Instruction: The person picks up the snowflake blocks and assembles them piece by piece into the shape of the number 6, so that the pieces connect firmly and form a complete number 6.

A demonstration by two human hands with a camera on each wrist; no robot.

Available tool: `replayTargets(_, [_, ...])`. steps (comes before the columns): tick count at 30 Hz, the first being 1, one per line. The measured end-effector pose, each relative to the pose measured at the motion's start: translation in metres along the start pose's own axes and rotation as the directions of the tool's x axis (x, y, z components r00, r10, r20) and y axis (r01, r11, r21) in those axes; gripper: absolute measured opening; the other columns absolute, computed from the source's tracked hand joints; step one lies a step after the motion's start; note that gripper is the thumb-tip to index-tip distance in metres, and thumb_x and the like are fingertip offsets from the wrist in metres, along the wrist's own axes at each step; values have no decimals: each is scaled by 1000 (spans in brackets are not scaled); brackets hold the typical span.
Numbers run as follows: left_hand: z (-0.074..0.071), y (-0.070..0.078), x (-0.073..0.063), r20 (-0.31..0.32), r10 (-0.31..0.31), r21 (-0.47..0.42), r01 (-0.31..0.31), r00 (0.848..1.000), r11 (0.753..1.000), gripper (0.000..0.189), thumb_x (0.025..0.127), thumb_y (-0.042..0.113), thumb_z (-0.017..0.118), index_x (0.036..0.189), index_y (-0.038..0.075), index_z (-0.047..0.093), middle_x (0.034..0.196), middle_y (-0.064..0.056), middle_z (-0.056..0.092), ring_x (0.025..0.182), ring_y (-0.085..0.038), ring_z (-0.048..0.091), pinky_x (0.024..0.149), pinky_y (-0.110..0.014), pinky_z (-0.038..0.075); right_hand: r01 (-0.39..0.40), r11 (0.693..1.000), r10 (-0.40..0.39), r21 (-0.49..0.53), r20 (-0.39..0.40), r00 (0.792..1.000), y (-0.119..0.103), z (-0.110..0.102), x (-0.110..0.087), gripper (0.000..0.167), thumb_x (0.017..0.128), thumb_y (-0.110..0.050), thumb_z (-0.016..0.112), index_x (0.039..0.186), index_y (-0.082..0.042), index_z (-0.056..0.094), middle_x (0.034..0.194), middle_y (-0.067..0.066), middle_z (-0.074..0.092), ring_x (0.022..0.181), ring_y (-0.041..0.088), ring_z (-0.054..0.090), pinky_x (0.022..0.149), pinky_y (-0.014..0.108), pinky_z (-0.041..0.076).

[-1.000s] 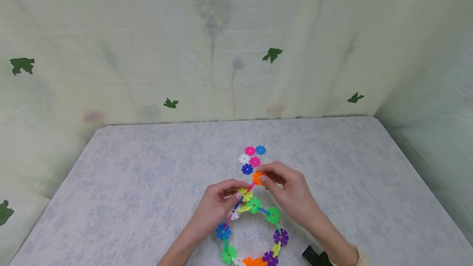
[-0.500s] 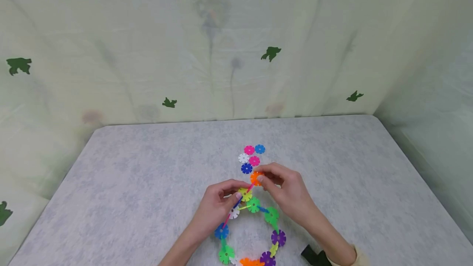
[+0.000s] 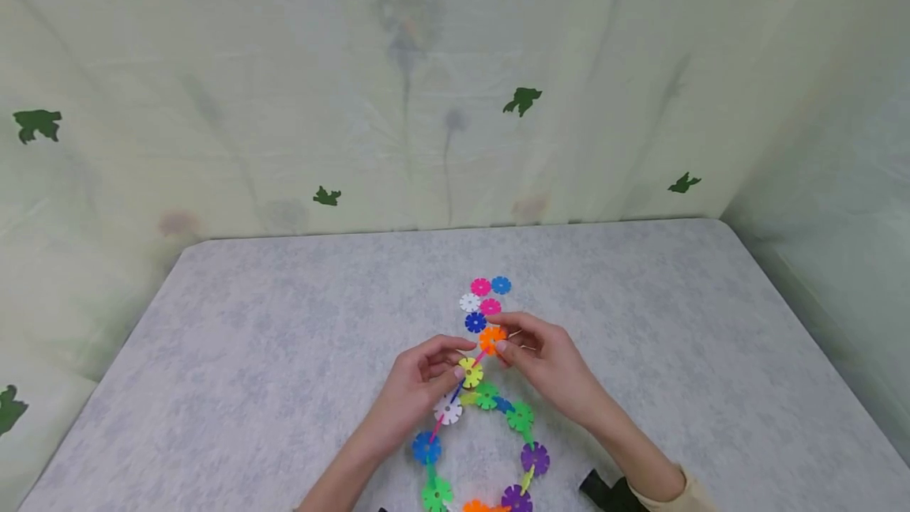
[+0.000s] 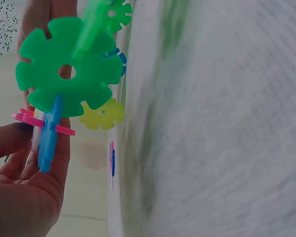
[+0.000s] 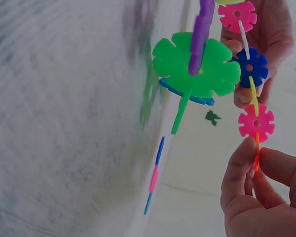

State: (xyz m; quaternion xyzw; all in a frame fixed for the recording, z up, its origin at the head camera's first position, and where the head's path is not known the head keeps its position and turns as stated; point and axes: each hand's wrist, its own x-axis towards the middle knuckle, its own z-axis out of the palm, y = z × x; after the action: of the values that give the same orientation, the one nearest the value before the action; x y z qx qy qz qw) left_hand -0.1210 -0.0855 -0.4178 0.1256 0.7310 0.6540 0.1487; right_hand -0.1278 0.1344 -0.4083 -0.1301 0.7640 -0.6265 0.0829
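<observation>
Notched plastic flower discs are slotted together into a many-coloured chain that curves round as a loop. My left hand (image 3: 415,382) holds the chain near a yellow disc (image 3: 471,372), thumb at its edge; its index finger is raised just above. My right hand (image 3: 558,366) pinches the orange disc (image 3: 492,340) at the chain's upper end, also edge-on as an orange disc (image 5: 257,157) in the right wrist view. A pink disc (image 5: 256,123) joins orange to yellow. Below the yellow come a dark blue disc (image 5: 251,67) and a white disc (image 3: 448,410). A green disc (image 4: 66,69) hangs close to the left wrist camera.
Beyond the hands, several loose discs lie on the grey table (image 3: 284,338), among them a dark blue one (image 3: 475,323), a white one (image 3: 470,303) and a light blue one (image 3: 501,285). A black object (image 3: 604,492) is by the right sleeve. A leaf-patterned curtain (image 3: 284,101) stands behind.
My left index finger has lifted off the yellow disc's top edge. The orange disc has shifted slightly left, with more of it showing from under my right fingers.
</observation>
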Motion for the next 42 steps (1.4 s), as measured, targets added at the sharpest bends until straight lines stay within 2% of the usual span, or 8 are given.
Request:
replayTargets(8, [-1,-1,1,1,-20,5,20,1000,1000,27,96,3,59,122,9,65,105,-11,64,92,-25,63,82,-28,53,8,1000,-9,26,41,999,1,1,1,34,97,-6,62,131,-2,58,106,11,66,89,38,65,82,41,56])
replayTargets(21, [1,-1,1,-59,-3,78,7,998,997,25,94,4,64,117,11,69,102,-5,68,95,-21,63,87,-32,51,-13,1000,12,16,34,999,4,3,2,37,98,-6,60,134,-9,59,104,10,66,90,36,65,77,35,57])
replayTargets(26, [-1,-2,1,-72,-7,93,13,997,996,24,93,4,65,115,11,70,102,-4,68,96,-21,62,82,-30,52,-17,1000,16,19,31,999,6,3,2,39,98,-8,59,137,-9,55,107,12,64,91,37,65,77,37,57])
replayTargets(29, [-3,-3,1,-74,-6,109,14,997,994,23,93,4,64,114,11,71,103,-3,68,96,-22,62,81,-28,53,-45,999,45,-30,10,999,7,3,3,37,99,-13,59,136,-9,56,106,13,64,90,34,66,77,37,57])
replayTargets(33, [-6,-5,0,-88,-26,107,36,996,994,22,93,3,64,112,11,72,103,-3,69,93,-22,62,81,-27,53,-122,980,118,-159,-33,992,9,2,3,25,99,-22,61,120,-10,66,100,8,67,84,25,64,75,35,55])
replayTargets(35, [-7,-6,0,-99,-46,98,56,994,994,21,94,3,63,112,11,72,101,-4,69,90,-22,61,79,-27,53,-136,966,138,-219,-5,990,11,1,2,18,98,-23,62,110,-12,70,99,4,68,85,21,62,76,34,54])
replayTargets(37, [-8,-6,0,-113,-63,91,74,992,993,21,94,4,63,111,10,72,97,-6,69,84,-22,60,73,-26,53,-114,960,136,-256,72,988,13,1,1,14,97,-21,63,105,-13,72,99,0,68,86,19,61,76,34,52])
replayTargets(42, [-10,-8,0,-125,-100,68,109,987,992,20,94,5,64,111,8,73,89,-9,67,70,-21,56,56,-23,46,9,956,75,-293,274,959,18,5,-5,17,93,-14,67,109,-17,73,100,-6,68,86,15,61,76,31,51])
